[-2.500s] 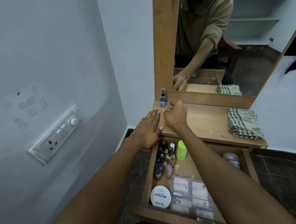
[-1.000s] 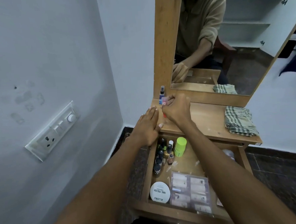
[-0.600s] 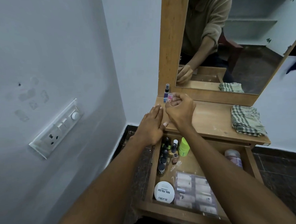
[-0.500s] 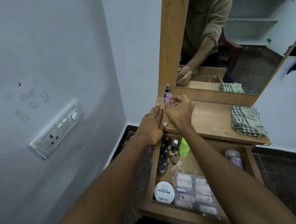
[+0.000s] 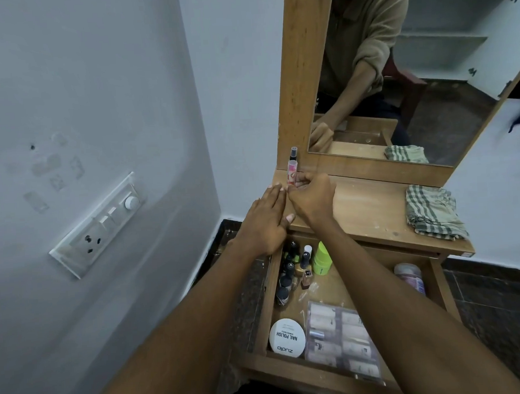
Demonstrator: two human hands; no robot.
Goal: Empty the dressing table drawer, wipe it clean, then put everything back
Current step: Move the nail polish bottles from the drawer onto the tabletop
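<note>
The drawer (image 5: pixel 265 290) of the wooden dressing table (image 5: pixel 371 209) is pulled out. In it lie several nail polish bottles (image 5: pixel 290 273), a green container (image 5: pixel 321 259), a white nail polish tin (image 5: pixel 287 337), a clear packet of sachets (image 5: pixel 341 337) and a pale jar (image 5: pixel 409 276). My right hand (image 5: pixel 311 198) pinches a small pink bottle (image 5: pixel 292 173) that stands upright at the tabletop's back left corner, in front of a dark spray bottle (image 5: pixel 293 153). Beside it, my left hand (image 5: pixel 264 223) rests flat on the tabletop's left edge.
A folded checked cloth (image 5: pixel 433 213) lies on the right of the tabletop. The mirror (image 5: pixel 411 68) stands behind. A wall with a switch panel (image 5: pixel 97 226) is close on the left. Dark floor tiles (image 5: pixel 499 298) lie to the right.
My right hand has brought the pink bottle up from the drawer and set it upright beside the spray bottle. My left hand has stayed on the table edge.
</note>
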